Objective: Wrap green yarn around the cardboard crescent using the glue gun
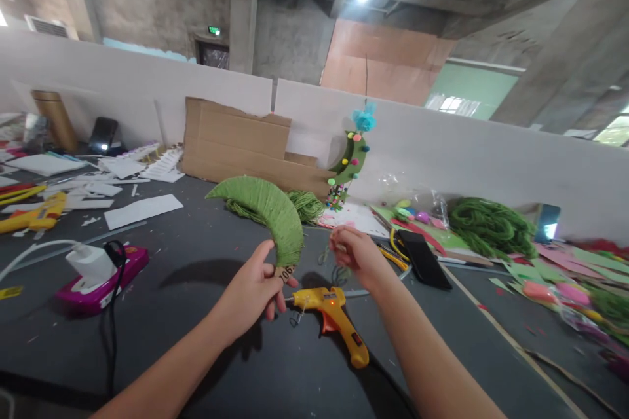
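Note:
My left hand (258, 278) grips the lower end of a cardboard crescent (268, 206) wrapped in green yarn. Bare brown cardboard with printed digits shows at that end, by my fingers. To the right, my right hand (356, 252) is closed in a pinch, apart from the crescent. Thin loops of green yarn (339, 273) hang just below its fingers. A yellow hot glue gun (329, 308) with a lit orange light lies on the table below and between my hands, its nozzle close to my left fingertips.
A purple power strip (122, 268) with a white plug stands left. Behind are cardboard (236, 137), a decorated green crescent hanging (361, 163) and a green yarn bundle (491, 226). A black phone (423, 260) lies right. Paper scraps (142, 211) and another glue gun (42, 213) lie left.

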`<state>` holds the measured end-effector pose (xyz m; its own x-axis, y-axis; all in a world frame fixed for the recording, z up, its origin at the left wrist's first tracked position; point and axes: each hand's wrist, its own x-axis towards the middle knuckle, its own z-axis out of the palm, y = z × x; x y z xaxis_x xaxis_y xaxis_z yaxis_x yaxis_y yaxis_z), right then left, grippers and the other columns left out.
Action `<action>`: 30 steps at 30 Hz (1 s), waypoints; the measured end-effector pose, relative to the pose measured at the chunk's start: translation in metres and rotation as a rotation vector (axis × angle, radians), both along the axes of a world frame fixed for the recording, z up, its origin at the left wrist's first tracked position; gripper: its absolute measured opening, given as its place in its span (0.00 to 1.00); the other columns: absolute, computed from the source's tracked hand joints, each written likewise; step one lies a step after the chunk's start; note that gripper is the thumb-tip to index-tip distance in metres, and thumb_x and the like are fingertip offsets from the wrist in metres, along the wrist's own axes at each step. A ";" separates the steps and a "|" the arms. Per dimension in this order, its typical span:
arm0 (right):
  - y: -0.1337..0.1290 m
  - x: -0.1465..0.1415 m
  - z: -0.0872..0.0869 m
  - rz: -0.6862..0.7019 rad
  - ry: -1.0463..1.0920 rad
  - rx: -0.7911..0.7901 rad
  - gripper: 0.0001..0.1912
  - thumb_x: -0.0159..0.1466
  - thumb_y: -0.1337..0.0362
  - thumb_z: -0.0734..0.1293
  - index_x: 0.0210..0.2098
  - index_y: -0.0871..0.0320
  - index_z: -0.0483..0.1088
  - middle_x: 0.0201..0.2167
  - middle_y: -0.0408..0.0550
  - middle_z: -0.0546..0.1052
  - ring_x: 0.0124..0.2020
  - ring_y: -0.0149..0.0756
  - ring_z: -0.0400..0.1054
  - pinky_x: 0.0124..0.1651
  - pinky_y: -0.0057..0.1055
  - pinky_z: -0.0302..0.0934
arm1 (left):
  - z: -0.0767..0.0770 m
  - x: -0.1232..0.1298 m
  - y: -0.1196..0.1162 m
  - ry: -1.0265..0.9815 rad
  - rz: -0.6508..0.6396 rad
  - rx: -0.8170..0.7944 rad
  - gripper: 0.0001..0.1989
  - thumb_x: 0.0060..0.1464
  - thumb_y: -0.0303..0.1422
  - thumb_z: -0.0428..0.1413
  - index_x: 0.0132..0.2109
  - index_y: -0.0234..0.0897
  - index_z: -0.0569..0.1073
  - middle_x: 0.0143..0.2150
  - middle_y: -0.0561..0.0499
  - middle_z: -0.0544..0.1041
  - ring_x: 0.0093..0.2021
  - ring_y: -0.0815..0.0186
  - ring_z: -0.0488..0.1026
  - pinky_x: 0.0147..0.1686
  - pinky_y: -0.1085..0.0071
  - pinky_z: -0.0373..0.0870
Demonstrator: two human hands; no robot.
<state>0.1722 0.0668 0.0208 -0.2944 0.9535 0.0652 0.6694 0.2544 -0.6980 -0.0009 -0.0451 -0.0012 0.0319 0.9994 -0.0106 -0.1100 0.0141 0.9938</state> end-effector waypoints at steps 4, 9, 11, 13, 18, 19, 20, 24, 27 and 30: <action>-0.044 0.004 0.007 0.095 0.221 -0.111 0.10 0.59 0.60 0.59 0.32 0.61 0.66 0.13 0.32 0.54 0.13 0.21 0.46 0.16 0.20 0.44 | -0.007 0.008 0.000 -0.016 0.001 -0.025 0.23 0.49 0.25 0.47 0.53 0.37 0.53 0.30 0.51 0.73 0.16 0.77 0.62 0.13 0.81 0.53; -0.080 0.006 0.014 0.247 0.546 -0.393 0.08 0.54 0.60 0.65 0.29 0.60 0.68 0.20 0.38 0.68 0.17 0.22 0.57 0.21 0.21 0.52 | -0.010 0.018 -0.002 -0.077 -0.032 -0.089 0.29 0.50 0.28 0.49 0.57 0.37 0.46 0.27 0.54 0.71 0.18 0.75 0.64 0.14 0.81 0.56; -0.084 0.006 0.015 0.280 0.527 -0.382 0.09 0.55 0.59 0.65 0.28 0.60 0.69 0.23 0.41 0.70 0.20 0.25 0.61 0.22 0.22 0.54 | -0.008 0.022 -0.003 -0.071 -0.048 -0.097 0.31 0.50 0.29 0.51 0.58 0.37 0.45 0.25 0.56 0.71 0.16 0.76 0.62 0.13 0.81 0.55; -0.082 0.006 0.012 0.271 0.479 -0.298 0.09 0.56 0.59 0.64 0.26 0.60 0.69 0.22 0.42 0.71 0.23 0.27 0.63 0.23 0.22 0.56 | -0.006 0.026 -0.005 -0.059 -0.054 -0.102 0.33 0.50 0.30 0.52 0.59 0.37 0.44 0.25 0.56 0.70 0.15 0.76 0.62 0.13 0.82 0.54; -0.078 0.002 -0.003 0.184 0.315 -0.128 0.10 0.58 0.60 0.62 0.23 0.59 0.67 0.17 0.41 0.69 0.19 0.28 0.60 0.22 0.24 0.55 | 0.000 0.038 -0.012 -0.081 -0.039 -0.089 0.34 0.51 0.31 0.51 0.60 0.38 0.42 0.25 0.57 0.69 0.17 0.74 0.65 0.12 0.81 0.55; -0.080 0.001 -0.004 0.174 0.286 -0.069 0.10 0.57 0.61 0.62 0.22 0.59 0.67 0.17 0.41 0.69 0.19 0.28 0.60 0.23 0.24 0.55 | 0.001 0.040 -0.013 -0.085 -0.034 -0.094 0.34 0.51 0.31 0.51 0.60 0.38 0.43 0.25 0.57 0.68 0.18 0.73 0.66 0.13 0.80 0.56; -0.082 0.001 -0.005 0.163 0.267 -0.015 0.10 0.57 0.62 0.62 0.21 0.59 0.66 0.17 0.41 0.69 0.20 0.28 0.60 0.23 0.24 0.55 | 0.002 0.041 -0.015 -0.089 -0.029 -0.103 0.34 0.51 0.31 0.52 0.60 0.38 0.43 0.24 0.58 0.68 0.17 0.73 0.65 0.13 0.80 0.56; -0.094 -0.002 0.002 0.212 0.430 -0.088 0.09 0.57 0.62 0.62 0.23 0.58 0.67 0.16 0.39 0.66 0.17 0.26 0.59 0.20 0.22 0.52 | 0.001 0.044 -0.018 -0.104 -0.025 -0.127 0.38 0.51 0.34 0.53 0.62 0.35 0.39 0.21 0.60 0.66 0.16 0.73 0.64 0.15 0.79 0.57; -0.096 -0.002 0.005 0.281 0.606 -0.232 0.09 0.57 0.59 0.62 0.26 0.58 0.68 0.15 0.37 0.63 0.15 0.25 0.58 0.18 0.21 0.51 | -0.001 0.045 -0.018 -0.135 -0.046 -0.124 0.40 0.50 0.37 0.54 0.62 0.36 0.39 0.22 0.59 0.67 0.18 0.72 0.65 0.15 0.78 0.59; -0.092 -0.001 0.004 0.237 0.476 -0.155 0.08 0.57 0.61 0.63 0.26 0.58 0.69 0.16 0.39 0.66 0.17 0.26 0.59 0.20 0.22 0.53 | 0.000 0.045 -0.017 -0.150 -0.089 -0.149 0.39 0.50 0.34 0.54 0.62 0.35 0.39 0.21 0.59 0.68 0.16 0.74 0.64 0.15 0.78 0.58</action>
